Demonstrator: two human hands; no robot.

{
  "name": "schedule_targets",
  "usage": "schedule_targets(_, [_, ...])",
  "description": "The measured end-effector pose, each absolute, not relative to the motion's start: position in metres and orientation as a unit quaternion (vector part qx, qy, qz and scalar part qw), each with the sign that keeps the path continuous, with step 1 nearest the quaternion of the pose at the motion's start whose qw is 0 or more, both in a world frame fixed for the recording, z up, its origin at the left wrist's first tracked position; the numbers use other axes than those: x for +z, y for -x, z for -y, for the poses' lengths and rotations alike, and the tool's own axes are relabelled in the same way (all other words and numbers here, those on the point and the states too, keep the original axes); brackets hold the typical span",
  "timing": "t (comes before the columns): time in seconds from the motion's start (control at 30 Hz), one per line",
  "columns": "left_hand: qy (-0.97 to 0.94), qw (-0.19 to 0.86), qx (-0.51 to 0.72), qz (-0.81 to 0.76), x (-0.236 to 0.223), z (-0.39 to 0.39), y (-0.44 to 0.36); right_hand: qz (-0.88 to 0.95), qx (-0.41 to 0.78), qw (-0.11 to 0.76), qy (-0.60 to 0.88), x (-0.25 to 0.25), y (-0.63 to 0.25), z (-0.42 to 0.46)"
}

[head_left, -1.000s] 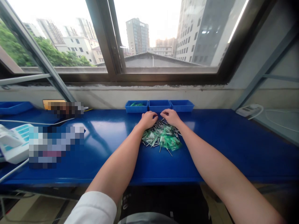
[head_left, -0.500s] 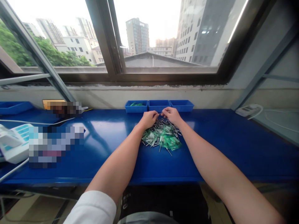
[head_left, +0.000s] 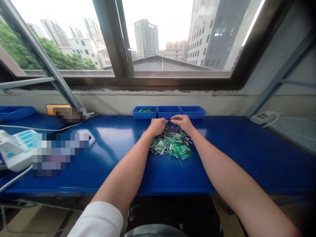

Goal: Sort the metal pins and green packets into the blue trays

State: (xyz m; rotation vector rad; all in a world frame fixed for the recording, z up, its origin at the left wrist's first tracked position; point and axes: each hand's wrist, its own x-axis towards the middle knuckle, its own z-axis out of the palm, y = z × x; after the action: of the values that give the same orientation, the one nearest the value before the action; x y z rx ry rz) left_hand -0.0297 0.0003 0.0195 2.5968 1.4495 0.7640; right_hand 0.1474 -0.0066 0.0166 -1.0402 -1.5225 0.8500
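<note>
Both hands meet over the far side of a pile of thin metal pins (head_left: 169, 132) on the blue table. My left hand (head_left: 157, 127) is closed, thumb and fingers pinched at the end of a slim piece (head_left: 169, 121) that looks like one of these pins. From the other side, the fingertips of my right hand (head_left: 183, 123) pinch the same piece. Its exact shape is too small to make out. Green-tinted clear plastic bags (head_left: 180, 149) with pins in them lie on the near part of the pile. A few loose pins stick out toward me.
Behind my hands stand three blue bins (head_left: 169, 110) in a row, the left one with green bags inside. A white device with blue keys (head_left: 19, 148) and cables are at the left. A power strip (head_left: 261, 117) lies at the back right, below a window.
The right hand's fingers have shifted slightly around the slim piece. Both hands stay over the pile, and the whole view has moved a little.
</note>
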Motion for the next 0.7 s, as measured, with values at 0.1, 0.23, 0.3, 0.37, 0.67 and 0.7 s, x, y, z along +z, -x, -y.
schedule_targets(0.1, [-0.841,0.044,0.262,-0.471,0.02,0.001,0.03,0.632,0.359,0.53,0.437,0.016,-0.148,0.005])
schedule_targets(0.23, [-0.816,0.062,0.305,-0.487,0.022,0.003,0.029,0.588,0.344,0.562,0.469,0.017,-0.152,0.0])
schedule_targets(0.3, [-0.801,0.068,0.32,-0.502,0.023,0.003,0.03,0.544,0.332,0.594,0.491,0.017,-0.156,-0.003])
schedule_targets(0.37, [-0.791,0.07,0.322,-0.516,0.023,0.002,0.03,0.498,0.32,0.627,0.507,0.017,-0.163,-0.006])
schedule_targets(0.67, [-0.79,0.066,0.304,-0.528,0.019,-0.001,0.032,0.44,0.28,0.65,0.553,0.006,-0.189,-0.021])
schedule_targets(0.7, [-0.79,0.066,0.302,-0.529,0.019,-0.001,0.032,0.448,0.277,0.647,0.552,0.005,-0.19,-0.022])
